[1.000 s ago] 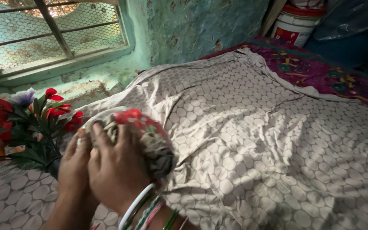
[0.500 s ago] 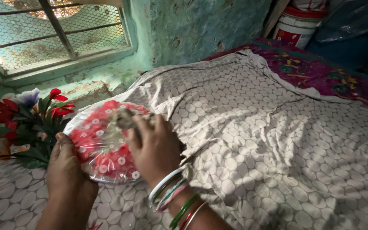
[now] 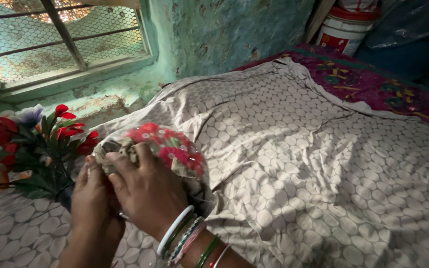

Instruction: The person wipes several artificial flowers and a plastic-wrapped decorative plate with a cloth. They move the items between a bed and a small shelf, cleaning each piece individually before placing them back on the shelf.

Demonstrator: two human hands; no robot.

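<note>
Both hands sit just right of the artificial flower bunch (image 3: 31,144) at the frame's left: left hand (image 3: 91,198) & right hand (image 3: 147,191) side by side, fingers closed over a red-flowered plastic-wrapped bundle (image 3: 167,149) w/ a crumpled greyish cloth (image 3: 115,149) at its near edge. Bundle is held just above the beige circle-print bedsheet (image 3: 314,164), which spreads away right of the flowers. Above the flowers, a mesh window (image 3: 60,39); far right of them, a maroon patterned cover (image 3: 373,84) & a white bucket (image 3: 343,32) by the green wall.

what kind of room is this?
Probably a bedroom in a modest home: a bed under a patterned sheet, a worn green plaster wall with a mesh window, and artificial flowers beside both hands.
</note>
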